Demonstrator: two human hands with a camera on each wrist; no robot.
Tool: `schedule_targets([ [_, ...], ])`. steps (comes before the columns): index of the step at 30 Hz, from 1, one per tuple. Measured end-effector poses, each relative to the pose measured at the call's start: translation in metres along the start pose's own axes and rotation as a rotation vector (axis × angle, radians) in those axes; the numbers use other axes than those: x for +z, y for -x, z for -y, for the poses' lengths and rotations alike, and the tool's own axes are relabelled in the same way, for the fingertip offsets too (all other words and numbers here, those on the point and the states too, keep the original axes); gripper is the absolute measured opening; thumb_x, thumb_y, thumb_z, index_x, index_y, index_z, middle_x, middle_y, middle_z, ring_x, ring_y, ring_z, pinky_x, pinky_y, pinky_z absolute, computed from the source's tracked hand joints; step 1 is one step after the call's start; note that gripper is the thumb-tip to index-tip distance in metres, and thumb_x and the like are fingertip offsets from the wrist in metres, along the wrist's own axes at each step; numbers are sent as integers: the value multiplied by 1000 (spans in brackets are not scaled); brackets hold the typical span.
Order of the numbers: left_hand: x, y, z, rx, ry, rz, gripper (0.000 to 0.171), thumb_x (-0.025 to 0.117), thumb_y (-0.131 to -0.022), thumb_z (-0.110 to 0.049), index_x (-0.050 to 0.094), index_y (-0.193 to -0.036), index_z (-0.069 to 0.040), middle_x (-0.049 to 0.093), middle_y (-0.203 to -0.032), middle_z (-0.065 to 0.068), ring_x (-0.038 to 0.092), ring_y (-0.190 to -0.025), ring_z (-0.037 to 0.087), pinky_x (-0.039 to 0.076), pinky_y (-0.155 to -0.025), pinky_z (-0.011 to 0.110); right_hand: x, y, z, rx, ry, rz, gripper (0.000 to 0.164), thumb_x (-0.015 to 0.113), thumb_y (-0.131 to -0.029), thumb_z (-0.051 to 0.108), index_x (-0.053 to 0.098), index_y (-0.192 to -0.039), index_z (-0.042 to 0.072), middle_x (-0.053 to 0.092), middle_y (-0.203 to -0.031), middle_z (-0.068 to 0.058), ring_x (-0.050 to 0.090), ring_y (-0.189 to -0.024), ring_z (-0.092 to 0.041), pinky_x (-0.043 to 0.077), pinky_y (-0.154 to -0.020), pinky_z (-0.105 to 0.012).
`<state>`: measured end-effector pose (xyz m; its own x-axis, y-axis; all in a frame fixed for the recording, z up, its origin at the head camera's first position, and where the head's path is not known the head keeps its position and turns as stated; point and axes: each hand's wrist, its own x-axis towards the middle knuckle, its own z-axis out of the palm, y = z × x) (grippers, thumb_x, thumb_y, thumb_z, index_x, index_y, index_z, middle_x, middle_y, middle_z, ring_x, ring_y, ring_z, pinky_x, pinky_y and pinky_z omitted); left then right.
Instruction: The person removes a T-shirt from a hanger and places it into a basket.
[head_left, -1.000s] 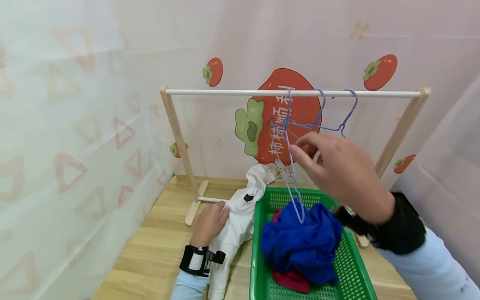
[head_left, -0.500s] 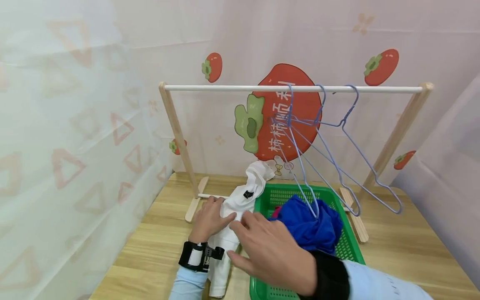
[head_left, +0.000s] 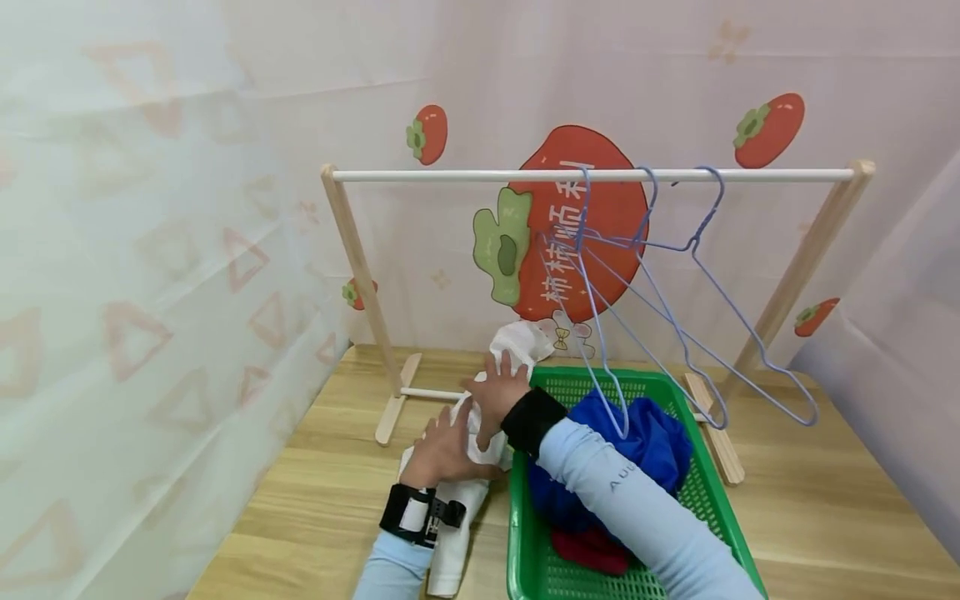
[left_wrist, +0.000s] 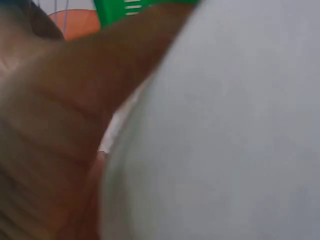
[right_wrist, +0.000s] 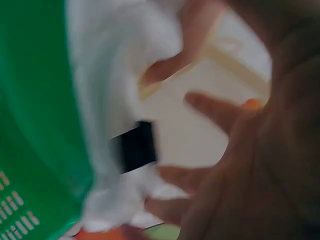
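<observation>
A white garment [head_left: 517,340] lies on the wooden table, left of the green basket. My left hand [head_left: 444,454] is over its middle with fingers spread and thumb pointing right. Farther up the garment, my right hand [head_left: 498,395] reaches across the basket's corner, its fingers spread too. In the right wrist view those fingertips come right at the white cloth [right_wrist: 107,95], near a black label [right_wrist: 137,147]. White cloth [left_wrist: 225,130] fills much of the left wrist view beside the left palm [left_wrist: 50,130].
The green basket [head_left: 515,533] holds blue cloth [head_left: 663,442] and dark red cloth [head_left: 588,552]. Above it, three blue wire hangers [head_left: 738,312] hang from the white bar [head_left: 450,176] of a wooden rack. A printed curtain [head_left: 247,167] stands behind and at the sides.
My right hand has moved from the hangers down and left to the white garment. My left hand has shifted slightly right with its fingers more spread. The garment has bunched a little.
</observation>
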<state>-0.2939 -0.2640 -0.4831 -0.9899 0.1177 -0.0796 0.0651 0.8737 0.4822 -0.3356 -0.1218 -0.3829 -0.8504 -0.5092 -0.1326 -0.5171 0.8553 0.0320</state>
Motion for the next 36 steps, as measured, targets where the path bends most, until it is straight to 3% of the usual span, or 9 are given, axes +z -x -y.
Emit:
schedule_targets([
  [4,11,-3,-3,7,-51,-32,115,94,-69,-53,35,-163,-22,50,-155,23,50,-136,54,47,-98,74,16,-22,-10,69,14,118,113,101,-65,49,42,-161,40,25,-173,-21,15,-162,-49,21,-127,-65],
  [7,19,-5,-5,6,-90,-58,109,95,-67,-50,43,-158,-22,58,-145,19,55,-129,52,48,-94,71,26,-35,-13,108,81,196,110,98,-68,55,40,-161,45,28,-173,-17,22,-161,-46,19,-127,-66],
  [10,26,-8,-12,32,-126,-92,100,97,-65,-47,51,-149,-18,61,-134,17,57,-118,49,49,-85,68,34,-42,-16,102,166,231,91,95,-69,58,56,-150,44,45,-165,-11,38,-154,-41,22,-123,-69],
  [14,33,-9,-18,78,-154,-142,90,98,-66,-36,54,-142,-16,61,-119,17,61,-102,45,50,-72,61,48,-49,-20,72,226,213,57,95,-67,54,76,-118,37,71,-136,2,60,-134,-35,24,-118,-75],
  [20,32,-9,-12,119,-139,-257,81,92,-74,-20,53,-145,-13,65,-115,20,64,-97,45,50,-63,58,58,-53,-23,6,129,118,36,95,-66,44,73,-89,26,79,-101,2,74,-104,-32,22,-115,-82],
  [25,17,-7,-8,149,-103,-422,74,88,-73,-8,54,-139,-8,67,-115,21,64,-95,45,50,-56,55,34,-39,-22,-42,-124,96,35,89,-80,37,70,-103,18,74,-101,-1,71,-105,-28,26,-117,-78],
  [30,-13,-11,-21,156,-127,-547,66,87,-72,-7,55,-130,-11,67,-103,17,62,-88,39,45,-52,48,7,-23,-22,-89,-338,-65,43,83,-86,28,64,-120,11,70,-110,-6,64,-98,-23,52,-95,-50],
  [33,-39,-12,-35,161,-154,-624,61,85,-74,-6,57,-128,-12,67,-103,17,62,-88,38,48,-56,50,-7,-15,-21,-104,-376,-246,44,81,-88,25,61,-122,8,67,-110,-9,62,-94,-23,54,-79,-39],
  [36,-62,-9,-53,178,-176,-690,56,83,-76,-3,58,-125,-12,65,-101,16,60,-87,39,50,-60,52,-21,-4,-18,-90,-393,-435,40,79,-89,23,59,-119,7,65,-107,-11,62,-92,-25,53,-74,-39],
])
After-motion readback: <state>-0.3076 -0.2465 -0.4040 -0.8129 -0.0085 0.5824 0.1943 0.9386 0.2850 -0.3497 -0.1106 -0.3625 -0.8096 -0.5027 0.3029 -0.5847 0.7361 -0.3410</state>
